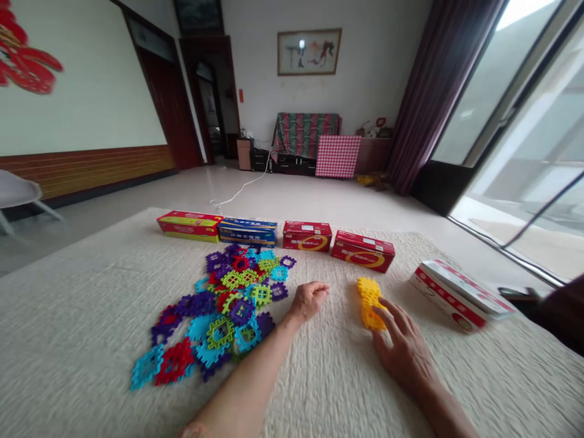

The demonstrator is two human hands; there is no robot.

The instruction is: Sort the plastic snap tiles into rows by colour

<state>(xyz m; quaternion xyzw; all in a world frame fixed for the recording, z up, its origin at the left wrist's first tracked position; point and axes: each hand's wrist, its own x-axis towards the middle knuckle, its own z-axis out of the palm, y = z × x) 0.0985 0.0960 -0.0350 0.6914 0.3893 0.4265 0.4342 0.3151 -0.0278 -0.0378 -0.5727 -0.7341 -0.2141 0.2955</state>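
My left hand [311,300] is held above the table just right of a pile of toothed plastic building squares [237,280]. Its fingers are curled together, and whatever they may pinch is hidden. The pile mixes purple, light blue, lime green and red pieces, many with window-like openings. To the right, my right hand [404,344] has its thumb and fingers around the near end of some yellow toothed building squares [368,291]. These yellow pieces lie close together in a short row pointing away from me.
Along the far side of the covered table [91,298] stand a red-and-green box [189,225], a blue box [247,232] and two red boxes [307,236] [363,250]. A white-and-red box [460,295] lies at the right, near a dark object [519,295].
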